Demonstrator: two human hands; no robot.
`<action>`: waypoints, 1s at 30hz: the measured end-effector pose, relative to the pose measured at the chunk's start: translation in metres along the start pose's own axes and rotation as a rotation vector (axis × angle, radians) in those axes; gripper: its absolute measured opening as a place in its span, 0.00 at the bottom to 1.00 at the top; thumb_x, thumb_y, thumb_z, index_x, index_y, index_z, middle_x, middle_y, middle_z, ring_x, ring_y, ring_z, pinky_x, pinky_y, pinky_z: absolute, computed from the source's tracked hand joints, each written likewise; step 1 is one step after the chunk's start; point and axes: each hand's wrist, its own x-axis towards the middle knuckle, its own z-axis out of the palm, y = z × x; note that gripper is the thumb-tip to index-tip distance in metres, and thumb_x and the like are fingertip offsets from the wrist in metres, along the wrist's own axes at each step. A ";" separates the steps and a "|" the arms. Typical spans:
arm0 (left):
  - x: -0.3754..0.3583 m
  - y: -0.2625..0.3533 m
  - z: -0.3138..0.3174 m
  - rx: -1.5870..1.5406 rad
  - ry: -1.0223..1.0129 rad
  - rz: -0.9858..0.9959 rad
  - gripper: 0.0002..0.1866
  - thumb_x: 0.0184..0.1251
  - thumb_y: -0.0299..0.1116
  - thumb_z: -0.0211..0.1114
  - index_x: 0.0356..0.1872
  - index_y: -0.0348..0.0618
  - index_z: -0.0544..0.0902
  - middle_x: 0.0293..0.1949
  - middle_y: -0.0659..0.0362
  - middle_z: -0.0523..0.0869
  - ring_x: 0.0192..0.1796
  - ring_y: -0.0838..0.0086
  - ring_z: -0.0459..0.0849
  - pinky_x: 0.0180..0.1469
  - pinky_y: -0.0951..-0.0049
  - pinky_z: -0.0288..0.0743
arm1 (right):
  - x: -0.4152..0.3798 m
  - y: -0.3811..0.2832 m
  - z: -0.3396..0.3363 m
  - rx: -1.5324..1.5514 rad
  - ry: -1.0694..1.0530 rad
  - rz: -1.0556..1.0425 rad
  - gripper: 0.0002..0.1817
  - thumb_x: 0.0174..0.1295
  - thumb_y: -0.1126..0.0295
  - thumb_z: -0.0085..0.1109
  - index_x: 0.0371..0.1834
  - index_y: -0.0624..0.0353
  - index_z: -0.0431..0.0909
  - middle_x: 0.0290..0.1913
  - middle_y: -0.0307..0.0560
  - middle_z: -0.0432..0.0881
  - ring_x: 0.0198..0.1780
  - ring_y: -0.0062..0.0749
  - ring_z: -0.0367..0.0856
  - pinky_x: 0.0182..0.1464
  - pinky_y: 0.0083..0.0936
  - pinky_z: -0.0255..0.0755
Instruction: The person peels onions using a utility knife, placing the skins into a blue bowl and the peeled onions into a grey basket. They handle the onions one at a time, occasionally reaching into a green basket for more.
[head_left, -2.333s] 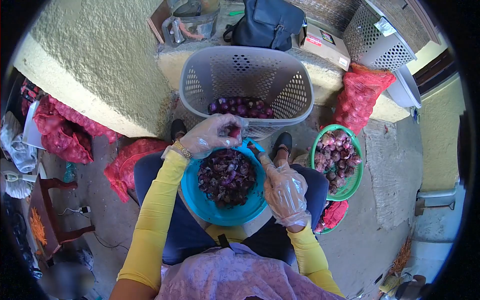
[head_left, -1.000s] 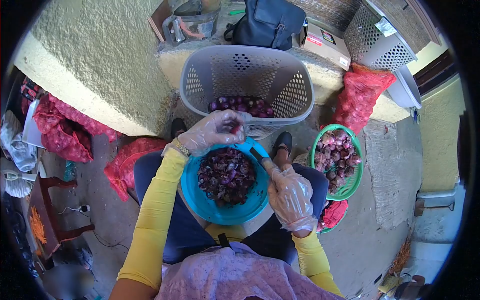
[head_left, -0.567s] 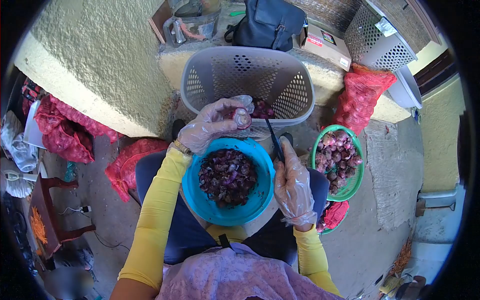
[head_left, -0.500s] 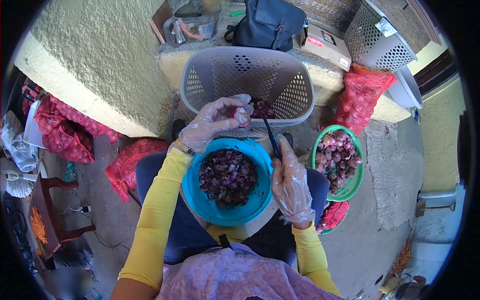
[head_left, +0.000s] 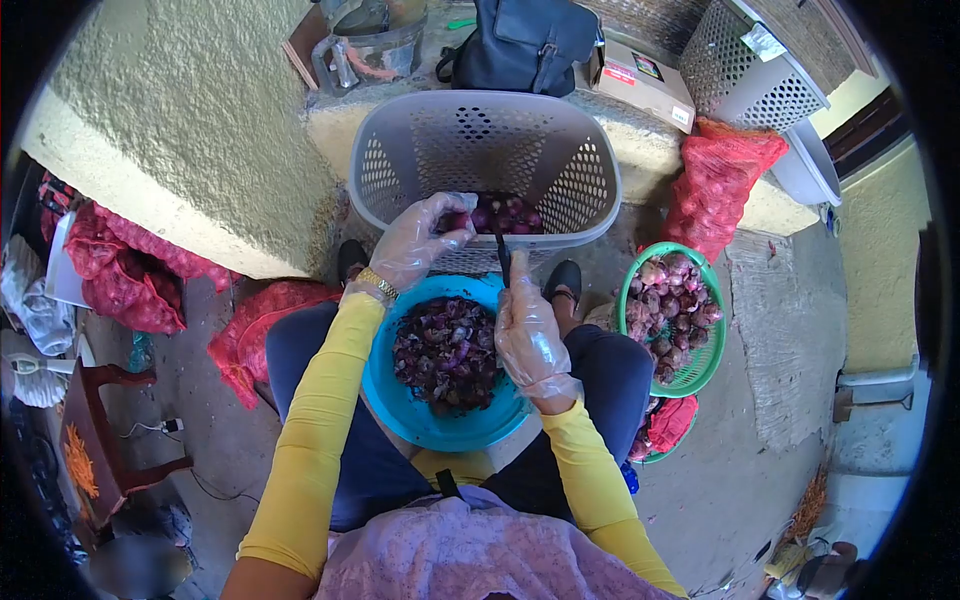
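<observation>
My left hand (head_left: 412, 245), in a clear plastic glove, has its fingers closed round a red onion (head_left: 460, 220) at the near rim of the grey perforated basket (head_left: 480, 130). Several onions (head_left: 510, 212) lie in that basket. A dark knife (head_left: 503, 245) is gripped in my gloved right hand (head_left: 532, 335), its blade pointing up toward the basket rim. Below both hands, between my knees, sits a blue basin (head_left: 405, 415) holding a heap of onion peels and trimmings (head_left: 447, 355).
A green basket (head_left: 712, 365) of onions stands to the right, with a red net sack (head_left: 722, 190) behind it. More red sacks (head_left: 270, 325) lie left. A black backpack (head_left: 525, 45) and a carton (head_left: 640, 80) rest on the ledge.
My right hand has moved left, closer to my left hand, with the knife. The onion has turned in my left hand and sits further left, over the basket rim.
</observation>
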 end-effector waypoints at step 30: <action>-0.005 -0.004 0.002 0.240 0.113 0.181 0.17 0.68 0.21 0.71 0.57 0.36 0.85 0.61 0.52 0.87 0.60 0.69 0.86 0.67 0.66 0.79 | 0.016 -0.015 0.020 0.047 -0.144 0.078 0.39 0.68 0.80 0.54 0.82 0.71 0.53 0.46 0.70 0.81 0.41 0.65 0.84 0.42 0.51 0.78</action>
